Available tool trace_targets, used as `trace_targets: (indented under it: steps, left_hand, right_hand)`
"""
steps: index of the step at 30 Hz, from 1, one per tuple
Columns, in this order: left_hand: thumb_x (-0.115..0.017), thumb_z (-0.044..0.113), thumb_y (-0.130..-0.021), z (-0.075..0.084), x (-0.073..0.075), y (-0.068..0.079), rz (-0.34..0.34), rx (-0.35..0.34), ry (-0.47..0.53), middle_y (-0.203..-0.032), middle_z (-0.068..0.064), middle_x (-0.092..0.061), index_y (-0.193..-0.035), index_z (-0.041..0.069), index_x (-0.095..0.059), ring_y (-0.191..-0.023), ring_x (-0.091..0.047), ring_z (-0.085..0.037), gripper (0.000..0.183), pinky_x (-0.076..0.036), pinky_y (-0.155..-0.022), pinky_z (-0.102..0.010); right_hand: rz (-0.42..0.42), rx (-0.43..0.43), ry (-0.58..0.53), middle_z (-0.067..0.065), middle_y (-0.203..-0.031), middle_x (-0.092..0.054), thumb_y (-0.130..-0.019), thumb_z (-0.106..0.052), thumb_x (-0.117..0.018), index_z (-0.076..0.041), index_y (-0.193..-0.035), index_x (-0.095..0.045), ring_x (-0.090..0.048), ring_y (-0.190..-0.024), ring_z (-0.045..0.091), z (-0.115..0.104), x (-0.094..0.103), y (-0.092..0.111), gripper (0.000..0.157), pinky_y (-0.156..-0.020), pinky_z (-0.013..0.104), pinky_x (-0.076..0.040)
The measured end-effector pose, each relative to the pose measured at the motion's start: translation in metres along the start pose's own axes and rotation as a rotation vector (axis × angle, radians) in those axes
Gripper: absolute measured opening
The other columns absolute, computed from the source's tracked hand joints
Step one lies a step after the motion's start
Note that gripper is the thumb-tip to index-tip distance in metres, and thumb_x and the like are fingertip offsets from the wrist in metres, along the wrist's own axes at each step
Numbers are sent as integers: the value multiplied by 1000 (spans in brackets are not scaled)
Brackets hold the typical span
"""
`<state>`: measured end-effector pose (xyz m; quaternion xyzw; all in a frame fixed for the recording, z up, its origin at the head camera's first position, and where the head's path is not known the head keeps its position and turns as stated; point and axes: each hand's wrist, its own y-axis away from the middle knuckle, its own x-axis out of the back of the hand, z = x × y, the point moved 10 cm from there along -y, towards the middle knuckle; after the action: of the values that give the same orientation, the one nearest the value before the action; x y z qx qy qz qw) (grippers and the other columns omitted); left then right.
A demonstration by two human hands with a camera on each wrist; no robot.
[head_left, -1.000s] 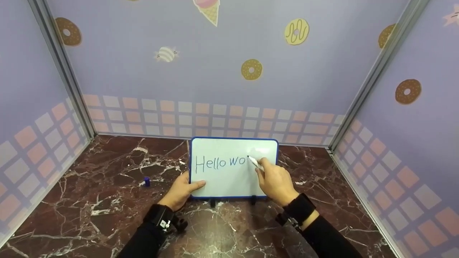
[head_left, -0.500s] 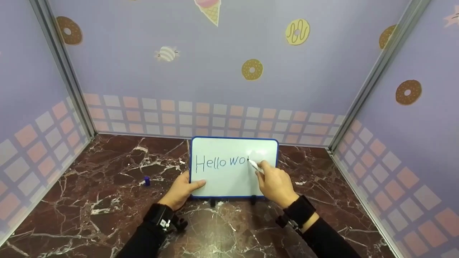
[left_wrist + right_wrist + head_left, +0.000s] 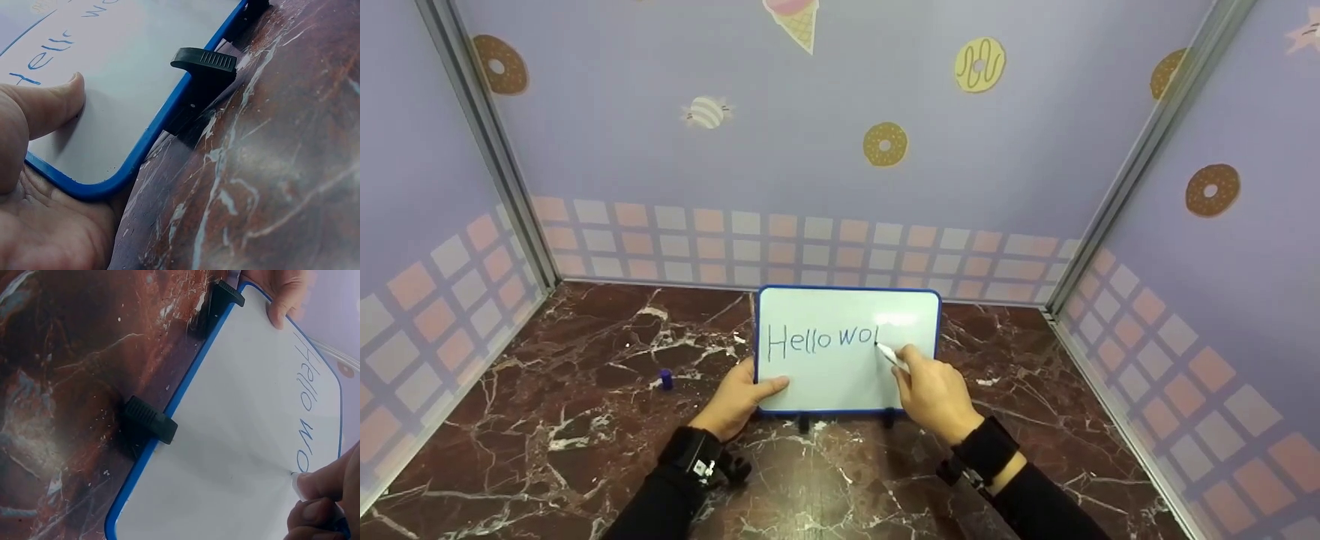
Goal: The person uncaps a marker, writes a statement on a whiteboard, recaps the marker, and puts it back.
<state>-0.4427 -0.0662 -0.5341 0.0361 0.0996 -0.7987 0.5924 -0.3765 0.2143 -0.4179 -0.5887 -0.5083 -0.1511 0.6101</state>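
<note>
A small whiteboard (image 3: 825, 386) with a blue frame leans upright on a black stand, whose clips (image 3: 205, 61) hook over its lower edge. Blue handwriting (image 3: 799, 341) across it reads "Hello wo" plus a short vertical stroke. My left hand (image 3: 735, 401) grips the board's lower left edge, thumb on the white face and fingers behind. My right hand (image 3: 937, 390) pinches a white marker (image 3: 891, 355), its dark tip at the foot of that stroke. In the right wrist view the marker (image 3: 298, 486) shows between thumb and fingers, mostly covered by them.
A blue marker cap (image 3: 666, 379) stands on the dark red marble-patterned table (image 3: 585, 450), left of the board. Behind the board rises a lilac panel (image 3: 795, 150) with printed sweets, and side panels stand left and right.
My right hand has moved the marker tip slightly downward, leaving a short vertical stroke after "wo". My left hand keeps its grip on the whiteboard.
</note>
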Motion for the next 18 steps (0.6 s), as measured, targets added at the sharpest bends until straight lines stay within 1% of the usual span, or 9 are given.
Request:
trace_targets:
  steps: [4,8,11,18]
  left_hand:
    - [-74,-4,-101,0,0,0,-1,-4,-3,-137,-26,-73,-147,-14,-55,-110,-78,-26,51,-65,-97,-39]
    - [-73,-3,-102,1,-1,1,-20,-11,-12,-139,-27,-72,-149,-14,-53,-113,-78,-26,52,-65,-98,-39]
    - [-73,-2,-103,2,-2,1,-28,-13,-15,-140,-27,-72,-150,-14,-52,-114,-78,-27,52,-65,-99,-39]
    - [-73,-2,-103,1,-1,0,-15,-4,-9,-139,-27,-72,-149,-13,-53,-114,-78,-29,52,-65,-99,-41]
  right_hand:
    - [12,16,7,16,-76,-74,-102,-11,-78,-6,-112,-66,-68,-57,35,-1,1,1,16,-46,53,-51]
    - [8,27,18,15,-80,-76,-103,-11,-77,-6,-112,-66,-70,-58,35,-3,0,1,16,-46,53,-52]
    - [0,21,21,14,-81,-76,-103,-12,-76,-6,-113,-66,-70,-59,36,-2,0,1,15,-46,52,-53]
    - [7,-1,10,16,-76,-73,-103,-13,-76,-7,-111,-66,-67,-57,37,0,3,-5,14,-46,55,-52]
